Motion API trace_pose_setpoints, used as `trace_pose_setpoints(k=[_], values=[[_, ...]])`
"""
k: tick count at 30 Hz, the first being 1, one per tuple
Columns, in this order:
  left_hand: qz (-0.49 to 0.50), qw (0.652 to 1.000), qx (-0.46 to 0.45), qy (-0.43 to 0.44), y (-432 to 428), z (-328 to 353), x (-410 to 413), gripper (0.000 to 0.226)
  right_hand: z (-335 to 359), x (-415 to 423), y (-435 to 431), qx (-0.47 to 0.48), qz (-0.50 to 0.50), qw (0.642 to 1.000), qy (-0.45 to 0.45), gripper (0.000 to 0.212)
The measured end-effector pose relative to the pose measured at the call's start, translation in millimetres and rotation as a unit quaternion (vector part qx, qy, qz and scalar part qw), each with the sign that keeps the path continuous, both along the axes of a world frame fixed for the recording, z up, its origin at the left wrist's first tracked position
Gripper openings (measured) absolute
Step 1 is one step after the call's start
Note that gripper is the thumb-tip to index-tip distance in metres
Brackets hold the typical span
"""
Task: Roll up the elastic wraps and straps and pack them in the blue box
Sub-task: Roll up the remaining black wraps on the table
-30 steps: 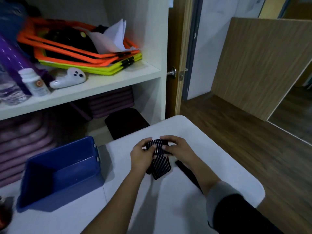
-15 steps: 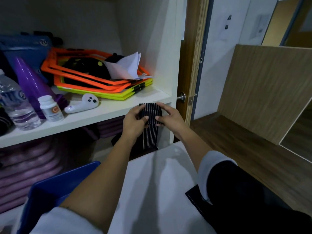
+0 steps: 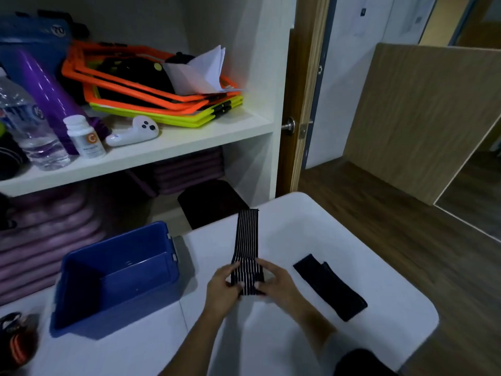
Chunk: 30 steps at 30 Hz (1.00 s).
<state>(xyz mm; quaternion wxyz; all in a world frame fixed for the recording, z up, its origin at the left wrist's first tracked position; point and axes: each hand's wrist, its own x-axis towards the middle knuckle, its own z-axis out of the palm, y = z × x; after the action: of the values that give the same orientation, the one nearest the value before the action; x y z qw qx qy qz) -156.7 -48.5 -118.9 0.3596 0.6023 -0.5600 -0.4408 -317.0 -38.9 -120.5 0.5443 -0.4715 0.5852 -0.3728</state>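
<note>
Striped elastic wrap (image 3: 246, 240) stretched lengthwise on white table (image 3: 311, 229), far end flat near the table's back edge, near end bunched up between both hands. Left hand (image 3: 221, 290) on the wrap's left edge, fingers curled round it. Right hand (image 3: 280, 284) on the right edge, thumb and fingers pinching. Near end either rolled or just folded, cannot tell, too blurred. Blue box (image 3: 122, 299) on the same table, left of the hands, open side up, apart from the wrap. Black strap (image 3: 329, 286) flat and diagonal on the table just right of the right hand, not touching it. Behind the table, white shelf (image 3: 189, 139) with orange and yellow frames (image 3: 151, 93), white controller (image 3: 132, 132), pill bottle (image 3: 85, 138), water bottle (image 3: 29, 126), purple cone (image 3: 48, 96).
</note>
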Motion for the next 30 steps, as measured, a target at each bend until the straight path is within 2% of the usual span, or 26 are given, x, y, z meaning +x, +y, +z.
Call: trace_pose_setpoints(k=[3,6,13,17,19,20,22,25,28,30], values=[[-0.019,0.994,0.093,-0.052,43,-41,11,0.051,-40,11,46,0.087,-0.022,0.996,0.025,0.055],[-0.053,0.983,0.139,-0.107,76,-60,19,0.049,-69,23,80,0.105,-0.016,0.99,0.091,0.054],[-0.139,0.954,0.121,-0.235,106,-73,37,0.047,-82,35,112,0.043,0.049,0.964,0.257,0.051],[-0.164,0.94,0.107,-0.279,110,-68,41,0.048,-74,33,120,0.059,0.069,0.953,0.29,0.031],[-0.17,0.936,0.099,-0.292,108,-68,42,0.044,-76,30,119,0.057,0.074,0.953,0.289,0.044],[-0.167,0.936,0.09,-0.297,106,-66,40,0.04,-77,29,119,0.056,0.075,0.953,0.288,0.042],[-0.142,0.945,0.062,-0.29,100,-60,32,0.029,-74,25,119,0.046,0.073,0.952,0.294,0.021],[-0.107,0.964,0.042,-0.238,85,-44,10,0.019,-73,10,108,0.007,0.004,0.959,0.284,0.022],[-0.094,0.986,0.063,-0.122,60,-33,-22,0.016,-59,-17,83,-0.004,-0.084,0.954,0.288,0.019],[-0.072,0.992,0.074,-0.075,41,-29,-47,0.017,-51,-43,62,-0.015,-0.133,0.95,0.283,0.021]])
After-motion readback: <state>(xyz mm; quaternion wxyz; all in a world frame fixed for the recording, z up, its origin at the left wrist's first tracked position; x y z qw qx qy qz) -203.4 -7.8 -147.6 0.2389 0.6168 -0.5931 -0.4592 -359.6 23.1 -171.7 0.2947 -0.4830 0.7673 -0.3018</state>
